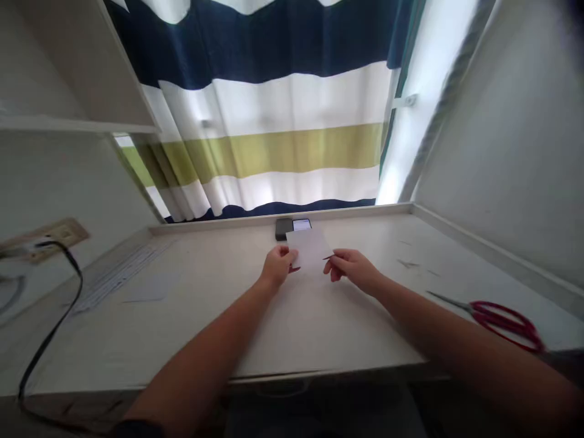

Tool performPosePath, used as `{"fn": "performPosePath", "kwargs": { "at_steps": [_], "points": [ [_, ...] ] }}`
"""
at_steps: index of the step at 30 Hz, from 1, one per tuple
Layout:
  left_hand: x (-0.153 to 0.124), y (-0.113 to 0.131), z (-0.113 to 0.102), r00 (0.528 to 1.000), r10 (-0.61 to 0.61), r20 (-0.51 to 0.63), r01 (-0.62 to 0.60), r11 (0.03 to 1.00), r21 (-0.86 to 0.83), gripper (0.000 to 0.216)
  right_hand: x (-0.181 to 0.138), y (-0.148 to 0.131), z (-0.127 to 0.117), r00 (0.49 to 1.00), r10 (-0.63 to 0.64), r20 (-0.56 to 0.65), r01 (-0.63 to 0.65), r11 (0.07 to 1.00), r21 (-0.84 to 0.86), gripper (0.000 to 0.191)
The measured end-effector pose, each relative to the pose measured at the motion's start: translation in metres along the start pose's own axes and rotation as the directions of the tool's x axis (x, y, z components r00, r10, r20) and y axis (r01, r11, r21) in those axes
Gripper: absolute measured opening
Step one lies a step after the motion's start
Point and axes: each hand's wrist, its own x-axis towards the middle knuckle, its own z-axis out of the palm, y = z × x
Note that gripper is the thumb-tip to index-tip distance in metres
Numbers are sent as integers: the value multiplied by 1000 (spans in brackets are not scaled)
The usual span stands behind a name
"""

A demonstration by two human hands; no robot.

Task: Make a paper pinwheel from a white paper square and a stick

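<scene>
The paper [312,248] is between the two hands, apparently lifted over the table [210,328], near the phone [302,224]. The left hand [277,265] pinches its left edge; the right hand [349,266] pinches the right edge, other fingers curled below. Neither hand is clearly nearer — its long axis I cannot tell. The scissors [504,323] lie beyond the right forearm — tips toward the paper.

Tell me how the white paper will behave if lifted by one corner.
The white paper looks thin, so it's probably light. It looks nearly flat between the left hand and right hand, but may droop a little from one corner.
</scene>
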Motion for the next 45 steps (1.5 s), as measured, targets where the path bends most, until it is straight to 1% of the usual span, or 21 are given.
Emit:
{"fn": "performPosePath", "kwargs": {
  "at_steps": [3, 6, 9, 13, 18, 22, 26, 31, 38, 42, 45],
  "points": [
    [-2, -8, 6, 1000, -2, 4, 2, 1000, -6, 15, -3, 5, -8, 999, 21, -33, -21, 999, 24, 28],
    [-5, -16, 7, 1000, 13, 10, -13, 1000, 0, 20, -5, 11, -9, 998, 52, -23, -52, 998, 29, 34],
    [-9, -21, 5, 999, 37, 24, -37, 999, 20, 24, -6, 16, -5, 998, 70, -3, -70, 998, -3, 28],
    [-13, -17, -3, 996, 69, 50, -73, 994, 82, 23, -8, 19, 0, 996, 85, 1, -85, 994, -70, 22],
    [-12, -8, -19, 990, 140, 26, -142, 976, 168, 26, -11, 21, 2, 994, 106, 23, -101, 983, -153, 22],
    [-11, -6, -27, 984, 175, 35, -178, 959, 220, 24, -10, 25, -1, 994, 105, 40, -95, 974, -207, 23],
    [-14, -4, -27, 983, 168, 78, -182, 956, 231, 21, -7, 29, -9, 995, 83, 49, -69, 968, -241, 24],
    [-16, -2, -25, 986, 139, 97, -156, 967, 199, 23, -5, 30, -17, 999, 36, 14, -32, 968, -247, 25],
    [-14, -4, -25, 994, 96, 46, -100, 991, 94, 24, -5, 24, -18, 999, -33, -9, 31, 981, -193, 21],
    [-13, -7, -23, 998, 56, 39, -57, 998, 15, 25, -7, 21, -16, 999, -52, 2, 52, 990, -132, 30],
    [-12, -9, -22, 998, 19, 53, -17, 999, -47, 24, -8, 20, -14, 998, -55, 6, 56, 993, -106, 37]
  ]
}}
